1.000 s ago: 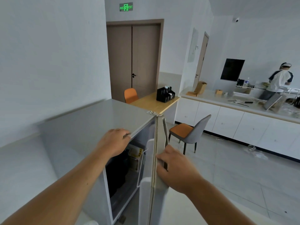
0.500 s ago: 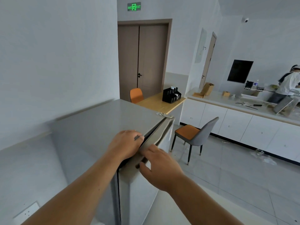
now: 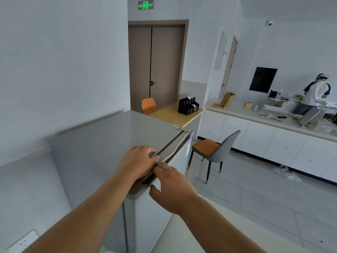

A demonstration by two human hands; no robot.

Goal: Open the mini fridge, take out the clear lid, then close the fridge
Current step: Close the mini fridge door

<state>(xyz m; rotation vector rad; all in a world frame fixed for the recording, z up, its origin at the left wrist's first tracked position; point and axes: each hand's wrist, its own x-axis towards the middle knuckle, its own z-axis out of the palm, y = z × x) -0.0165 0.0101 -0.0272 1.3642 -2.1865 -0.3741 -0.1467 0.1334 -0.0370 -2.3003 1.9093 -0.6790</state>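
The inside of the mini fridge [image 3: 109, 143] is hidden behind its door [image 3: 145, 216], which stands all but shut with only a dark seam under the top, so I cannot tell where the clear lid is. My left hand [image 3: 138, 162] rests on the front edge of the top, fingers bent and close together, tips at that seam; I cannot tell whether they hook into it. My right hand [image 3: 173, 187] lies on the door's top edge, fingers straight and together, thumb spread apart over the door's face. Both my forearms are cut off by the lower edge, as is a wall socket [image 3: 21, 241] at lower left. A blue sticker [image 3: 188, 145] on the door is too foreshortened to read. The grey fridge top is bare, with a metal hinge [image 3: 180, 127] at its far corner. Beyond it stand a wooden table [image 3: 173, 115] bearing a black organizer [image 3: 187, 105], an orange chair [image 3: 148, 105], a brown double door [image 3: 158, 66] under a green exit sign [image 3: 145, 4], a grey chair [image 3: 215, 148] on the tiled floor [image 3: 255, 198], and a white counter [image 3: 273, 141] where another person [image 3: 315, 94] stands, blurred.
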